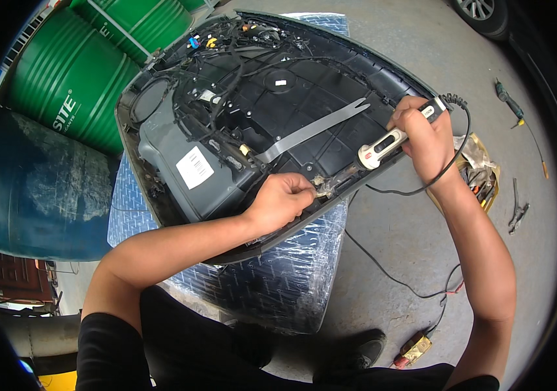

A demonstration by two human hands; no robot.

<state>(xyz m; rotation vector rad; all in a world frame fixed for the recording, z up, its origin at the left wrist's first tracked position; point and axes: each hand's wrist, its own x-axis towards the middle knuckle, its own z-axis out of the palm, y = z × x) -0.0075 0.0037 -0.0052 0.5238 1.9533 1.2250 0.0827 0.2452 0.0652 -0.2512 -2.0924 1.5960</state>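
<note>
While bent over a dark panel (324, 85), works its near edge, toward the right end, with an iron (368, 156). Grips the iron's handle in the right hand (424, 133), fingers wrapped round it, and slants it down to that edge. Presses thumb and finger of the left hand (280, 203) together right by the tip; cannot tell on what, if anything. By appearances, partway through one spot and not yet done there; no telling the number of spots left. Already laid bare: wiring (234, 72) on the panel's far left side. Lying across the panel's middle, out of both hands: a forked bar (317, 130). Beneath the panel: a wrapped blue pad (278, 280). To its left: green drums (63, 72) and a blue drum (44, 189). To its right, on the floor (409, 228): pliers (518, 218) and a green tool (505, 96). Beyond its far right corner: a wheel (484, 12).
</note>
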